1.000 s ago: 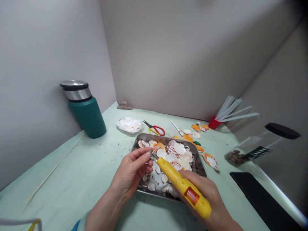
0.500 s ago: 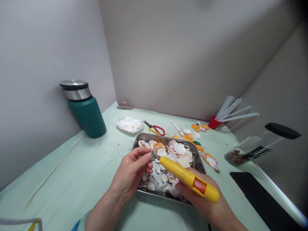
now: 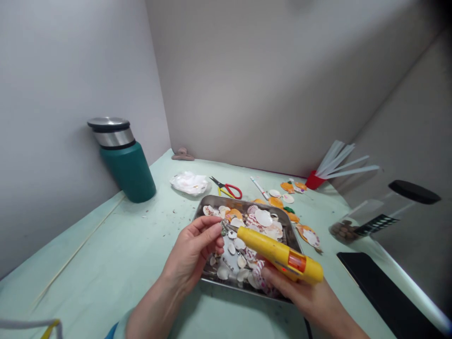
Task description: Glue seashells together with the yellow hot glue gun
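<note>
A yellow glue gun [image 3: 271,248] is in my right hand [image 3: 300,287], its metal nozzle pointing left. My left hand [image 3: 197,247] pinches a small greyish-green piece [image 3: 223,229] between thumb and forefinger, too small to name. The nozzle tip is right beside that piece; whether they touch I cannot tell. Both hands are over a metal tray [image 3: 294,225] holding many seashells [image 3: 264,217], white, orange and purple-speckled. Part of the tray is hidden behind the glue gun and my hands.
Behind the tray lie red-and-yellow-handled scissors or pliers [image 3: 233,190], crumpled white plastic [image 3: 190,183] and a marker [image 3: 259,187]. Orange shell pieces [image 3: 309,235] lie to the right, near a red cup [image 3: 314,180] of glue sticks, a jar [image 3: 367,219] and a black phone-like slab [image 3: 384,292]. A green bottle [image 3: 129,169] stands left.
The glue gun has shifted slightly right, its nozzle drawing a little away from the pinched piece. My right hand has moved with it; my left hand has barely moved.
</note>
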`<state>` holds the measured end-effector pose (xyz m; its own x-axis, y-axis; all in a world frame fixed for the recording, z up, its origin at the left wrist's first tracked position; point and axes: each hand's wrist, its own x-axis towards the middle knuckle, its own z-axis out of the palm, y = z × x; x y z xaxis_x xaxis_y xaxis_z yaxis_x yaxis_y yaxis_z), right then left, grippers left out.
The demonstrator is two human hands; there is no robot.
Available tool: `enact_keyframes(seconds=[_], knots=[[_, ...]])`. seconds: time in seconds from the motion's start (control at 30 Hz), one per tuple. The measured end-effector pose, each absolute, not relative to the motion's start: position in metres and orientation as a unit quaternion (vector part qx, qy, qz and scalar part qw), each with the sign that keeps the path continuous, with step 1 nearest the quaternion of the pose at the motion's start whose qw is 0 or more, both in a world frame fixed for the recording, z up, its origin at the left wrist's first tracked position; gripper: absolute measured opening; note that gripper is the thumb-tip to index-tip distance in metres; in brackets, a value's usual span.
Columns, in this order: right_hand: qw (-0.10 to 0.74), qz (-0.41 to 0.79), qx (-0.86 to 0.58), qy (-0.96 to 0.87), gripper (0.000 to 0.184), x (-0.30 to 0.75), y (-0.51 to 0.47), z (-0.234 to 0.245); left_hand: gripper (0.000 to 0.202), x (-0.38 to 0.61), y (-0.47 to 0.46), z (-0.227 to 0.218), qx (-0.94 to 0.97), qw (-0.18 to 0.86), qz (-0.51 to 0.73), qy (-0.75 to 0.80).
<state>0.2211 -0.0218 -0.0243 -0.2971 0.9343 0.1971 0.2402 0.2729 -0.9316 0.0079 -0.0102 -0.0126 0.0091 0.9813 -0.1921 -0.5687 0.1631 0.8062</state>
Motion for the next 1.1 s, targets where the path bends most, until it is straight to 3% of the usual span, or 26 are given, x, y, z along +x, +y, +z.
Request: enact_keyframes(seconds=[0.77, 1.1], knots=[[0.406, 0.366, -0.420, -0.724, 0.013, 0.2199, -0.0224, -0.0238, 0.026, 0.0099, -0.0086, -0.0111, 0.247, 0.653, 0.594, 0.399], [0.402, 0.408, -0.426, -0.700, 0.016, 0.2193, -0.0220, -0.0231, 0.023, 0.0094, -0.0087, -0.0123, 0.253, 0.655, 0.594, 0.393]])
